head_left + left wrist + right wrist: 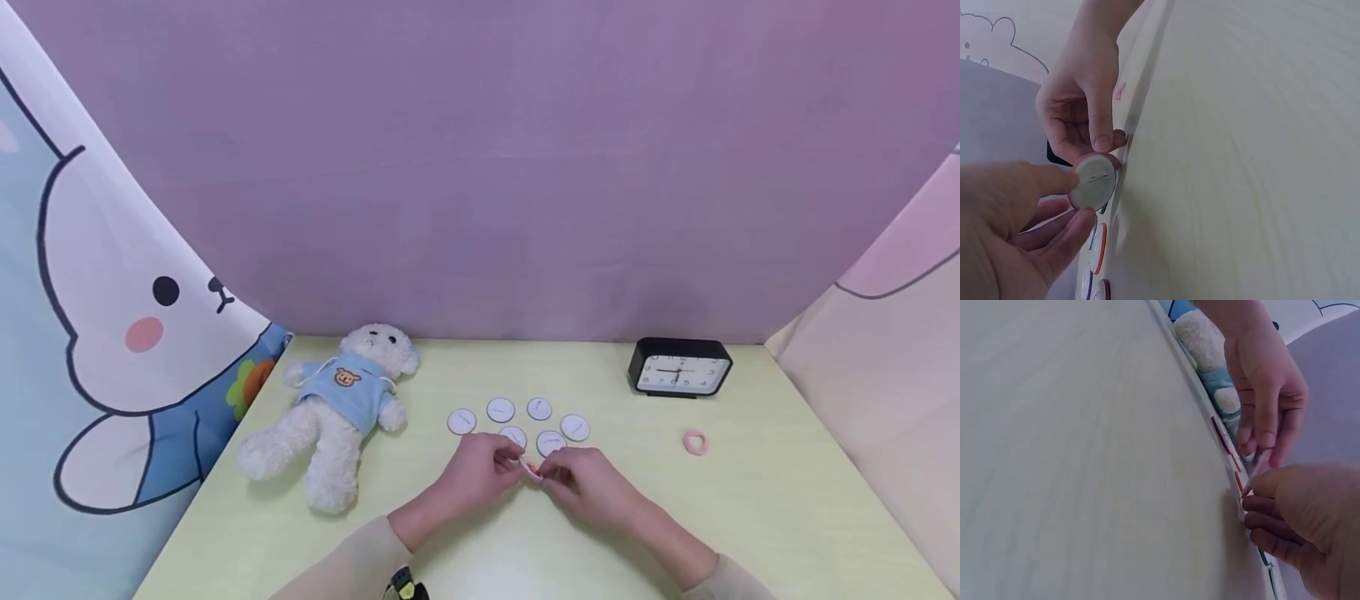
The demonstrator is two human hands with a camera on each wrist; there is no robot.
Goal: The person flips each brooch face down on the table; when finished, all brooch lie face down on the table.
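A round pin-back button badge (1099,182) is held between both hands, above the table; its pale back with a pin shows in the left wrist view, and some red in the head view. My left hand (482,472) pinches one edge of it, and my right hand (596,486) pinches the opposite edge between thumb and fingers. Just beyond the hands lie several more round badges, white backs up, among them one badge (575,427) on the right and one badge (461,422) on the left. Another badge (513,437) is partly hidden behind my left hand.
A white plush bear (348,392) in a blue top lies on the left of the pale table (780,500). On the right a black clock (681,367) stands near the back, with a pink ring-shaped band (695,442) before it. A purple cloth (510,183) hangs behind.
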